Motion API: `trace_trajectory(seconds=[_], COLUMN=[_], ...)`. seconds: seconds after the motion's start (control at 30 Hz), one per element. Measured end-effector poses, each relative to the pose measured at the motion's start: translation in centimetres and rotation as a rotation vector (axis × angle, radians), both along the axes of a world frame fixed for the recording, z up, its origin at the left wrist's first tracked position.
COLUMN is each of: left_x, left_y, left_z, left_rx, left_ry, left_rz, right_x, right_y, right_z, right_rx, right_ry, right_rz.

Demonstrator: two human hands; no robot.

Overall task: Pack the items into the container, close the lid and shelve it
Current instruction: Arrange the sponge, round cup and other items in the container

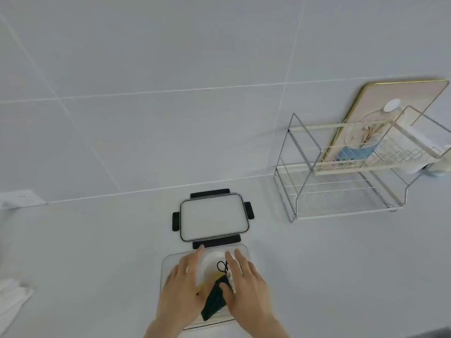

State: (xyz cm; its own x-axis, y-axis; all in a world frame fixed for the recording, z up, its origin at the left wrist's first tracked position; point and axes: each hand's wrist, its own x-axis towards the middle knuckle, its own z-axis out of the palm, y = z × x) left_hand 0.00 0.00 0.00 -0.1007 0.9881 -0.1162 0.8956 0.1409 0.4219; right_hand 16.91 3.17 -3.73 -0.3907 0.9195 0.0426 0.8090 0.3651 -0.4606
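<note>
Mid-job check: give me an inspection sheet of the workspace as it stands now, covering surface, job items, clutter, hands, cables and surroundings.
Surface: white countertop, bare in most places.
Job's things: clear container at the near edge, holding a black folded item, something yellow and a black looped cord; lid with black latches lies off, just behind the container.
Clutter: white cloth at the near left edge.
Hands: left hand and right hand are both over the container, pressing on the contents; neither grips anything clearly.
Cables: nothing seen.
Surroundings: two-tier wire rack at right, lower tier looks free; tiled wall; wall socket at left.
</note>
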Motion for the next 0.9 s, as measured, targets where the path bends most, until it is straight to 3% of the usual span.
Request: trace_trajectory(seconds=[0.17, 0.4, 0.53, 0.9], left_x=[1.4, 1.5, 0.6, -4.8], left_y=[-0.6, -0.6, -0.8, -0.6], left_z=[-1.5, -2.5, -2.3, 0.4], left_rx=[-0.168, -0.275, -0.299, -0.061], left_ry=[-0.028, -0.05, -0.168, -0.026], left_rz=[0.106, 0.15, 0.14, 0.143], right_x=[0.3, 0.1, -0.1, -1.5], right_y=[-0.5, -0.4, -0.4, 0.2], right_z=[-0.9, -1.2, -1.5, -0.8], right_rx=[-0.147, -0.163, -0.15, -0.023], right_ry=[-0.041, -0.104, -0.121, -0.126], right_rz=[0.035, 0.051, 0.019, -0.041])
